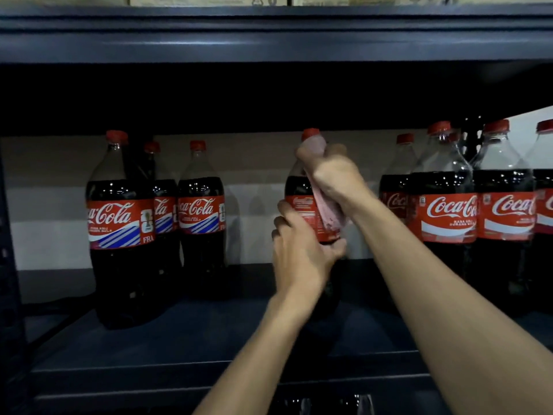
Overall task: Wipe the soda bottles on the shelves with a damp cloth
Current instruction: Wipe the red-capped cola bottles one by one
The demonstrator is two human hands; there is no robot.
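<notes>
A dark shelf [179, 339] carrying cola bottles, seen from its front edge. At the middle of the shelf stands one upright soda bottle [300, 190] with a red cap [310, 134]. The left hand [299, 256] grasps this bottle at the lower edge of its red label, fingers curled round its left side and thumb across the front. The right hand [335, 172] clutches a pink cloth [329, 214], pressed against the bottle's neck and shoulder just under the cap, with the loose end hanging over the label. Three bottles [119, 235] stand toward the shelf's left end; a closer-packed group [446, 217] fills the right end. An upper shelf board [269, 40] spans above, bearing cartons [209, 0].
</notes>
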